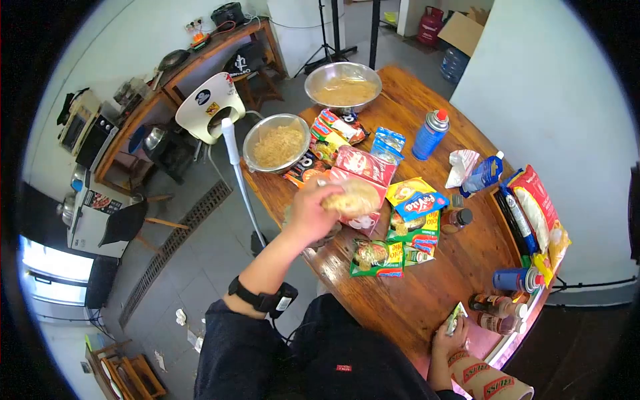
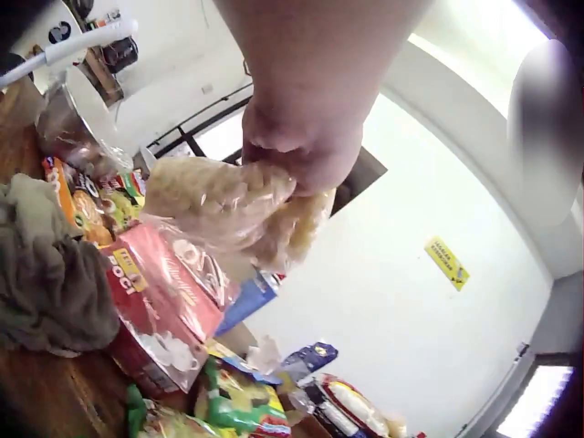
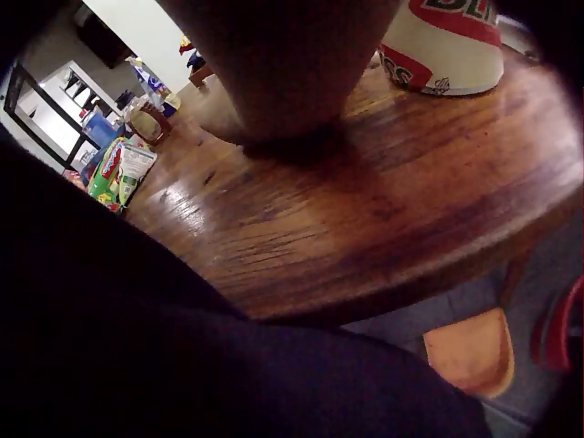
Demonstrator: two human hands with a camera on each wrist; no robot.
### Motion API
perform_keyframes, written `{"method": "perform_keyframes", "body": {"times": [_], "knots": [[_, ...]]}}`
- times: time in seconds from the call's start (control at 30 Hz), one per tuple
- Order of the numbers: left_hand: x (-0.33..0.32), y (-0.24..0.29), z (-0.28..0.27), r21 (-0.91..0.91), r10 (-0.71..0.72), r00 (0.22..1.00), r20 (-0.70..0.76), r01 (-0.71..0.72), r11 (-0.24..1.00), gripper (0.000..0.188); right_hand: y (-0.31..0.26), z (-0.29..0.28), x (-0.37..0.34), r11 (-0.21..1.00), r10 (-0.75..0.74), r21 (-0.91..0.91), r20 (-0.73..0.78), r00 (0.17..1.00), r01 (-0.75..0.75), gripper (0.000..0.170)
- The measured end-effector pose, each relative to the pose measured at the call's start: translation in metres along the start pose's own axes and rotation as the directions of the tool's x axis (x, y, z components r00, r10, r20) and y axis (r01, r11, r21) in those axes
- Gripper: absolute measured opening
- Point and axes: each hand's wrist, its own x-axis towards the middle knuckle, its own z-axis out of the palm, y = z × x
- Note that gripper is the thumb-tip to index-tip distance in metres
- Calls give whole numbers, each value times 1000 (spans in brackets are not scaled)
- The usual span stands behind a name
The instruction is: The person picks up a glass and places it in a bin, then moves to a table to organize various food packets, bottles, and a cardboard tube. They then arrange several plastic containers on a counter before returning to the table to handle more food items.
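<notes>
The left hand (image 1: 312, 212) grips a clear plastic bag of pale yellowish food (image 1: 355, 199), held above a red and pink box (image 1: 365, 167). In the left wrist view the bag (image 2: 219, 203) hangs from the curled fingers of the hand (image 2: 306, 155), over the red box (image 2: 160, 301). At the table's near right side, the right hand (image 1: 449, 341) holds a small green and white packet (image 1: 457, 319), beside a printed cardboard-coloured roll (image 1: 490, 380). In the right wrist view the hand (image 3: 224, 111) is mostly hidden behind the forearm.
Steel bowls (image 1: 343, 85) stand at the table's far end. Noodle packets (image 1: 378, 257) lie mid-table. A blue spray can (image 1: 431, 135), a dark-capped jar (image 1: 457, 220) and several bottles (image 1: 493, 305) stand rightward. A grey cloth (image 2: 55, 265) lies beside the red box. A white pole (image 1: 235, 160) leans by the table's left edge.
</notes>
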Motion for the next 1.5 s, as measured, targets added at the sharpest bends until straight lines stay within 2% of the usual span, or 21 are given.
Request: {"method": "perform_keyframes", "body": {"times": [0.07,0.17,0.27,0.3,0.4,0.43,0.47,0.5,0.53,0.6,0.7,0.8,0.87,0.93,1.07,1.13,1.2,1.27,1.4,1.47,1.5], "knots": [[6,-27,8,32,-77,983,-168,83,996,29,1,2,-1,999,14,40,13,1000,-14,38],[4,-63,26,98,-248,943,-221,274,957,32,5,5,-6,998,29,60,13,999,-30,40],[-10,-67,39,225,-398,917,-18,391,892,41,1,1,-3,998,51,31,36,998,-52,39],[-11,-63,37,259,-494,859,131,451,854,52,1,0,-2,998,43,40,32,999,-44,39],[-15,-61,44,326,-419,905,76,375,868,58,-2,-2,-2,998,58,32,47,997,-60,37],[-14,-54,42,233,-425,901,91,395,889,63,-5,-3,0,996,90,6,68,994,-91,36],[-11,-51,42,326,-307,948,82,266,907,64,-5,-7,3,991,131,-28,81,988,-129,36],[-9,-40,41,279,-257,964,73,228,933,65,-9,-11,6,992,124,-22,71,990,-122,36],[-9,-37,49,319,-78,997,-28,82,944,55,-13,-15,10,993,116,-21,61,991,-115,36],[-2,-1,51,126,-9,999,37,5,992,54,-13,-20,12,990,129,47,79,988,-133,38],[0,33,65,-55,113,983,146,-106,993,56,-14,-27,9,989,141,-50,97,985,-137,43],[-4,63,86,-254,236,948,212,-179,950,52,-29,-53,27,999,41,1,-32,999,-41,44],[-8,77,103,-415,251,925,285,-116,902,53,-56,-76,58,980,-29,195,-106,994,49,36],[-10,89,116,-429,272,879,392,-88,899,53,-86,-101,90,933,-102,331,-141,985,144,31],[-5,105,138,-476,339,812,475,-87,875,52,-146,-169,180,845,-273,390,-275,922,366,25],[-3,109,143,-519,338,801,494,-40,854,51,-153,-180,229,874,-264,299,-373,889,384,25],[-3,104,154,-536,326,796,510,-2,844,51,-138,-183,274,930,-22,348,-277,961,121,22],[1,98,158,-520,334,785,522,-18,854,51,-103,-176,325,964,101,260,-198,975,-47,26],[3,86,151,-534,274,816,510,50,844,51,-15,-155,386,911,303,-294,1,953,-289,41],[5,71,149,-522,243,831,500,66,850,50,15,-143,395,798,434,-560,274,858,-225,49],[6,63,145,-512,233,840,491,62,857,50,43,-127,395,753,430,-640,304,850,-152,56]]}}
